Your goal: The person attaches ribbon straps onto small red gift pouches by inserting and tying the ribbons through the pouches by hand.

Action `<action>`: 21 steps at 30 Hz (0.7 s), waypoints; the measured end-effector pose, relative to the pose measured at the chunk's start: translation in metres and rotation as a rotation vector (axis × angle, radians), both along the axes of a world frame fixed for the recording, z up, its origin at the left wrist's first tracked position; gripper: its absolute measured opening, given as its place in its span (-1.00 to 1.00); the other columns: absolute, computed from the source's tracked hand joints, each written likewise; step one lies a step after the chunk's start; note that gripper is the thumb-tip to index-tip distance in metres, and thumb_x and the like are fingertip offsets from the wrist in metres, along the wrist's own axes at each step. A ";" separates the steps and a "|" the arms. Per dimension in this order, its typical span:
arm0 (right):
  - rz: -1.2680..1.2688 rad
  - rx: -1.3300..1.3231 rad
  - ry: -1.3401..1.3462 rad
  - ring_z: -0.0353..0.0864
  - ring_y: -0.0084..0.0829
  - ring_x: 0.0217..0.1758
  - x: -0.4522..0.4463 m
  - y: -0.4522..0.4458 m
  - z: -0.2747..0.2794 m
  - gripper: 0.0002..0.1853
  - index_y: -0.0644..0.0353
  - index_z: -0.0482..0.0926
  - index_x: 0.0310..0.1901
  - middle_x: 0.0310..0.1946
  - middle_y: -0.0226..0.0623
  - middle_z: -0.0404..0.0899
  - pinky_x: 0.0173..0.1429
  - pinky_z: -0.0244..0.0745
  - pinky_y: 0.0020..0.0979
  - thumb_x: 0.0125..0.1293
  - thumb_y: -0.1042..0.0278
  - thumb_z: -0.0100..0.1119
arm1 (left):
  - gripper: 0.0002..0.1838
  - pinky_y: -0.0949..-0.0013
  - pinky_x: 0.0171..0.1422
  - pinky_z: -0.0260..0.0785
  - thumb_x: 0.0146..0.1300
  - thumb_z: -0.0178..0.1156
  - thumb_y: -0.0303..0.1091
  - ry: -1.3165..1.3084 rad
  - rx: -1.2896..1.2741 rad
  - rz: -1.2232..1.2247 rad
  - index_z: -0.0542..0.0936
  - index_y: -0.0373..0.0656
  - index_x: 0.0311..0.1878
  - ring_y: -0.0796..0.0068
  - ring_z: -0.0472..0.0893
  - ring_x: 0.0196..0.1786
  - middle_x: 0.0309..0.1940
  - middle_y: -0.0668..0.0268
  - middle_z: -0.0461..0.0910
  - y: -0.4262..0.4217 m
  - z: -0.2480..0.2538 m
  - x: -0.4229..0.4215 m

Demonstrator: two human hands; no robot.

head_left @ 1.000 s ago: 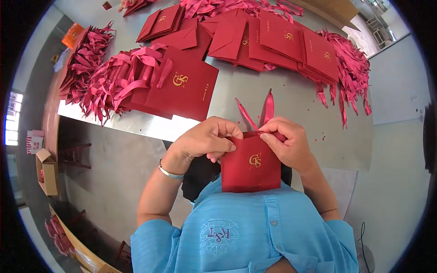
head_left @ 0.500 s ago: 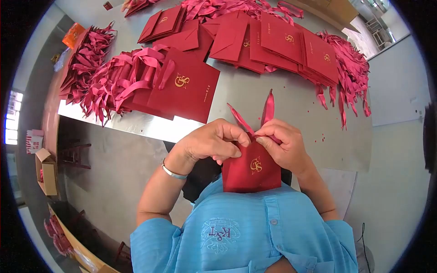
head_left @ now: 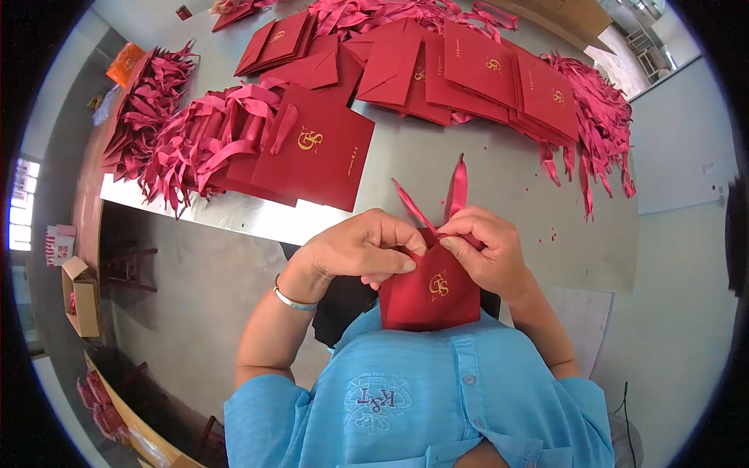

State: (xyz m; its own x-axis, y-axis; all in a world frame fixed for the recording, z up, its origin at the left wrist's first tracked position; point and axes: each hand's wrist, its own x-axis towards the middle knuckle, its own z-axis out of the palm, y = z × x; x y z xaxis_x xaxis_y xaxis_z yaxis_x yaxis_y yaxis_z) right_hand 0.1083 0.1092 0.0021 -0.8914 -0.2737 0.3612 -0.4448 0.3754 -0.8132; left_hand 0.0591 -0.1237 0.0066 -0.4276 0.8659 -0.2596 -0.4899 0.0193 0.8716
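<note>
A red paper gift bag (head_left: 417,300) with a gold monogram rests upright against my chest, its top edge facing the table. My left hand (head_left: 373,248) is closed at the top left of the bag, thumb and fingers pinching its edge. My right hand (head_left: 485,248) pinches a pink ribbon (head_left: 457,187) at the bag's top right edge. The ribbon's two ends stick up beyond my fingers, one between my hands and one above my right fingertips. Where the ribbon meets the bag is partly hidden by my fingers.
On the metal table (head_left: 437,156), flat red bags with pink ribbons (head_left: 312,160) lie in a stack at left. More bags (head_left: 484,74) and a heap of ribbons (head_left: 597,117) spread along the far side. A cardboard box (head_left: 80,300) stands at far left.
My left fingers have shifted slightly at the bag's top edge. The right hand keeps its pinch on the ribbon, and the ribbon ends have moved very little.
</note>
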 end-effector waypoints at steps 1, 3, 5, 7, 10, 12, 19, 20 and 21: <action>0.013 -0.006 0.020 0.59 -0.40 -0.38 0.000 -0.001 0.000 -0.89 0.30 0.63 -0.30 -0.40 -0.21 0.61 -0.30 0.46 -0.45 0.13 0.64 0.31 | -0.84 0.63 -0.63 0.21 0.23 0.15 -0.61 0.022 0.016 -0.009 0.57 -0.39 -0.12 0.76 0.37 -0.70 -0.55 0.40 0.53 0.000 -0.002 -0.001; 0.010 0.001 0.024 0.58 -0.40 -0.38 -0.002 -0.002 0.000 -0.89 0.30 0.63 -0.30 -0.40 -0.22 0.61 -0.30 0.46 -0.45 0.13 0.64 0.31 | -0.84 0.63 -0.63 0.21 0.24 0.14 -0.61 0.044 0.033 -0.021 0.57 -0.39 -0.12 0.76 0.37 -0.70 -0.55 0.40 0.53 0.000 -0.002 -0.001; 0.007 0.009 0.029 0.58 -0.40 -0.38 -0.002 -0.001 0.001 -0.89 0.30 0.63 -0.30 -0.40 -0.22 0.61 -0.30 0.46 -0.46 0.13 0.64 0.31 | -0.85 0.63 -0.63 0.21 0.26 0.14 -0.59 0.039 0.012 0.006 0.56 -0.39 -0.12 0.76 0.37 -0.70 -0.55 0.42 0.52 0.001 0.000 -0.001; -0.025 0.001 -0.007 0.57 -0.40 -0.38 -0.001 0.001 0.000 -0.89 0.30 0.63 -0.29 -0.40 -0.22 0.61 -0.30 0.45 -0.46 0.13 0.63 0.31 | -0.87 0.63 -0.63 0.22 0.27 0.13 -0.58 0.066 -0.034 0.018 0.57 -0.38 -0.14 0.76 0.37 -0.70 -0.55 0.43 0.51 0.002 0.004 0.001; -0.016 -0.001 -0.013 0.57 -0.41 -0.38 0.000 0.003 0.001 -0.89 0.30 0.63 -0.29 -0.39 -0.22 0.61 -0.29 0.45 -0.46 0.13 0.63 0.31 | -0.89 0.64 -0.62 0.23 0.29 0.12 -0.55 0.100 -0.089 0.020 0.58 -0.36 -0.17 0.77 0.38 -0.69 -0.57 0.46 0.49 0.001 0.010 0.002; -0.014 -0.006 -0.022 0.57 -0.41 -0.37 0.000 0.001 0.002 -0.89 0.30 0.63 -0.29 -0.39 -0.22 0.61 -0.28 0.45 -0.46 0.12 0.63 0.31 | -0.89 0.65 -0.62 0.23 0.29 0.12 -0.55 0.111 -0.097 0.009 0.58 -0.35 -0.18 0.77 0.38 -0.68 -0.58 0.47 0.48 0.002 0.011 0.002; -0.002 -0.035 -0.033 0.58 -0.41 -0.37 -0.002 0.002 0.000 -0.89 0.31 0.63 -0.30 -0.40 -0.23 0.60 -0.28 0.44 -0.46 0.11 0.63 0.31 | -0.89 0.65 -0.63 0.25 0.20 0.20 -0.51 0.223 -0.195 -0.005 0.59 -0.31 -0.22 0.77 0.44 -0.67 -0.61 0.47 0.51 0.002 0.014 0.000; -0.002 -0.035 -0.033 0.58 -0.41 -0.37 -0.002 0.002 0.000 -0.89 0.31 0.63 -0.30 -0.40 -0.23 0.60 -0.28 0.44 -0.46 0.11 0.63 0.31 | -0.89 0.65 -0.64 0.24 0.19 0.23 -0.50 0.236 -0.228 0.011 0.59 -0.31 -0.23 0.77 0.45 -0.67 -0.62 0.47 0.51 0.002 0.015 0.001; -0.002 -0.038 -0.032 0.57 -0.42 -0.38 -0.002 0.003 0.000 -0.89 0.31 0.63 -0.30 -0.40 -0.23 0.60 -0.28 0.44 -0.46 0.11 0.63 0.31 | -0.89 0.65 -0.64 0.24 0.19 0.23 -0.50 0.236 -0.228 0.010 0.59 -0.31 -0.23 0.77 0.45 -0.67 -0.62 0.47 0.51 0.003 0.014 0.001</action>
State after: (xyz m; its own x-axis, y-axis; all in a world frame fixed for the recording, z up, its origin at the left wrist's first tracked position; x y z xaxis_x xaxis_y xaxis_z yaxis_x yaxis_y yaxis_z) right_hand 0.1066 0.1117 0.0023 -0.9032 -0.2587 0.3426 -0.4176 0.3450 -0.8406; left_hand 0.0599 -0.1210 0.0202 -0.5069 0.7925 -0.3391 -0.2762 0.2233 0.9348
